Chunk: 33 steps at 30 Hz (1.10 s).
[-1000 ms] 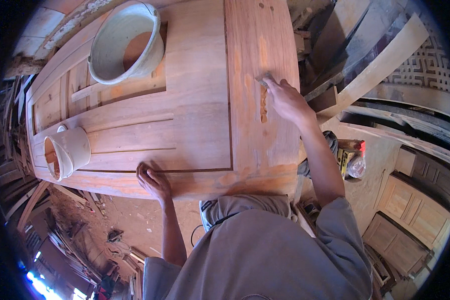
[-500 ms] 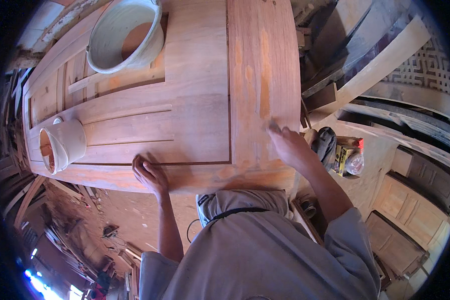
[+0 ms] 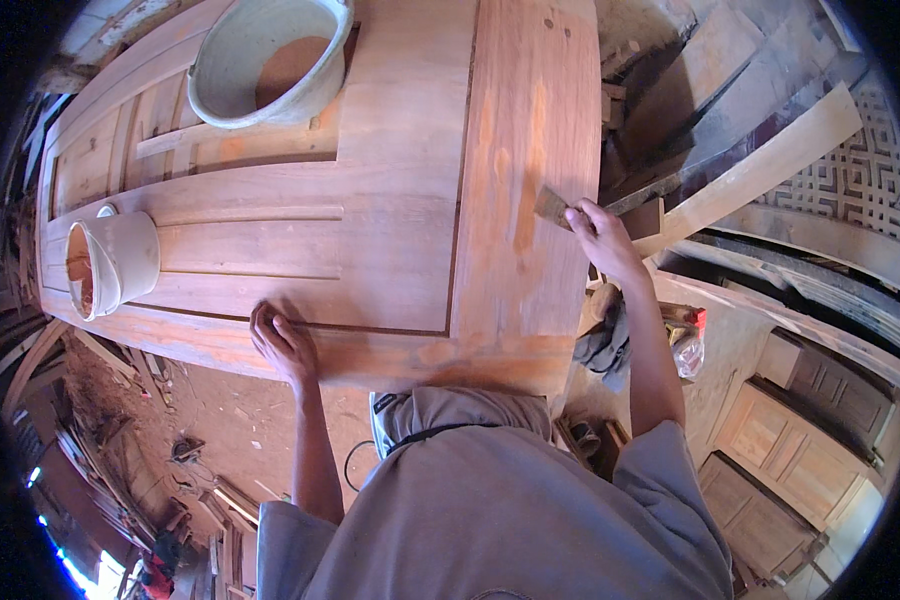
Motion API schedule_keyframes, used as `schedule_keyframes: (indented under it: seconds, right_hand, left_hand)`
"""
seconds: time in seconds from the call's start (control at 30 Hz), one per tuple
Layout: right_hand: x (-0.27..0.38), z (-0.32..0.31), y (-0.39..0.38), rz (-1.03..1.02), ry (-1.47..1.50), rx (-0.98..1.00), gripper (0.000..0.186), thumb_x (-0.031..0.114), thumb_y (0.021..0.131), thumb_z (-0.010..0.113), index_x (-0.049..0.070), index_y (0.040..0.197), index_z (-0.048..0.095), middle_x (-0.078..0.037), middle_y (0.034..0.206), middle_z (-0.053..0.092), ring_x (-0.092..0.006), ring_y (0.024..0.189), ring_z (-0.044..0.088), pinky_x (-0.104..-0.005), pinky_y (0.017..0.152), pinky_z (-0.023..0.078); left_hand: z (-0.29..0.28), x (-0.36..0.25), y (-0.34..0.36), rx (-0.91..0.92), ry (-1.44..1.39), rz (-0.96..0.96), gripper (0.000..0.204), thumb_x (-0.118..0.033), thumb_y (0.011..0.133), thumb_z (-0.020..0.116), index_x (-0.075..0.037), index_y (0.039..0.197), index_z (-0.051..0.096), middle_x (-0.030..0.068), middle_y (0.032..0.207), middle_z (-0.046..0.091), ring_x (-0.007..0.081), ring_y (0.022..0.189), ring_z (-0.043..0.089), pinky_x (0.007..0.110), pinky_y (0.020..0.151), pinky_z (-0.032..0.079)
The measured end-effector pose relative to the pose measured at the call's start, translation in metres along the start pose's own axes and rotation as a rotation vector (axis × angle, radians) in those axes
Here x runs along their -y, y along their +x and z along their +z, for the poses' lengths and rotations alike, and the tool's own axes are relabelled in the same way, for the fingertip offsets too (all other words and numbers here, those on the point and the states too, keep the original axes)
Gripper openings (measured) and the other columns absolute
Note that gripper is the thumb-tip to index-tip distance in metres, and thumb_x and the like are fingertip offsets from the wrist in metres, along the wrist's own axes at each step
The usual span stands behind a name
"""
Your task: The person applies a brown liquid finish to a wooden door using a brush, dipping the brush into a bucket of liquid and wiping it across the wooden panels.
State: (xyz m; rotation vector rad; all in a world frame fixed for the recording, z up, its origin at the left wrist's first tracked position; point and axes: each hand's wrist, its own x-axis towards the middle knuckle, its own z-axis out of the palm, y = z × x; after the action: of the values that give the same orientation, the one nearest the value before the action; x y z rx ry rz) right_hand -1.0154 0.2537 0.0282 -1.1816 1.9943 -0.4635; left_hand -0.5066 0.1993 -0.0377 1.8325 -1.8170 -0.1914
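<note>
A panelled wooden door (image 3: 405, 120) lies flat in front of me, with streaks of orange filler (image 3: 525, 215) along its right board. My right hand (image 3: 600, 230) grips a small flat scraper (image 3: 552, 205), held at that board beside a streak. My left hand (image 3: 285, 345) rests open on the door's near edge, fingers slightly curled and apart. A wide grey bucket (image 3: 220, 85) with reddish contents stands on the upper panels. A smaller white bucket (image 3: 130, 260) with orange filler inside sits at the left, a lid partly showing behind it.
Planks (image 3: 750, 160) and a cut-out lattice panel (image 3: 840, 180) stand at the right. Below them lie a dark cloth (image 3: 605, 340), a box with red (image 3: 688, 325) and panelled doors (image 3: 800, 450). Scrap timber (image 3: 120, 470) lies on the dusty floor (image 3: 215, 400) at lower left.
My right hand with the scraper first moved down the right board, then came back up partway. The left hand stays on the edge, and the view has shifted slightly.
</note>
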Motion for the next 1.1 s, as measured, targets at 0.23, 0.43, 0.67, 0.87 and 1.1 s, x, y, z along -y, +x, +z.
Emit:
schedule_keyframes:
  seconds: [0.23,0.43,0.67,0.87,1.1]
  right_hand:
    - [0.035,0.012,0.029,-0.073,-0.490,-0.146,0.046,0.055,0.091,0.061,0.009,0.092,0.063,-0.013,0.077,0.069,-0.0335,0.081,0.068,-0.0463,0.082,0.047]
    - [0.044,0.024,0.037,-0.007,-0.622,-0.130,0.049,0.060,0.090,0.057,0.012,0.091,0.064,-0.012,0.080,0.071,-0.0343,0.083,0.068,-0.0500,0.089,0.042]
    - [0.066,-0.004,0.025,0.083,-0.596,-0.146,0.034,0.036,0.099,0.052,0.012,0.123,0.047,-0.021,0.104,0.067,-0.0410,0.098,0.064,-0.0516,0.089,0.046]
    - [0.080,0.009,0.025,-0.048,-0.392,0.044,0.032,0.022,0.101,0.048,0.010,0.130,0.041,-0.025,0.105,0.063,-0.0443,0.102,0.061,-0.0515,0.090,0.047]
    - [0.087,0.034,0.027,0.042,-0.433,0.089,0.029,0.018,0.099,0.050,0.005,0.125,0.053,-0.025,0.098,0.064,-0.0439,0.098,0.061,-0.0520,0.086,0.048]
  left_hand:
    - [-0.002,-0.005,0.000,0.028,0.006,-0.016,0.036,-0.027,0.104,0.040,0.002,0.122,0.053,0.0203,0.126,0.056,0.0378,0.118,0.052,0.050,0.102,0.038]
    - [0.001,0.000,0.000,0.025,0.006,-0.018,0.036,-0.028,0.104,0.041,0.001,0.122,0.053,0.0197,0.127,0.056,0.0374,0.119,0.052,0.050,0.103,0.037]
    - [-0.002,0.000,-0.001,0.033,0.011,-0.043,0.037,-0.029,0.104,0.041,0.000,0.122,0.054,0.0188,0.127,0.056,0.0370,0.119,0.052,0.050,0.102,0.037]
    - [0.000,0.003,0.000,0.021,0.021,-0.026,0.037,-0.030,0.104,0.041,0.001,0.120,0.054,0.0191,0.125,0.056,0.0372,0.118,0.052,0.050,0.101,0.037]
    - [0.002,0.003,-0.001,0.009,0.000,0.021,0.036,-0.028,0.104,0.041,0.001,0.119,0.054,0.0193,0.124,0.057,0.0373,0.115,0.053,0.050,0.100,0.038]
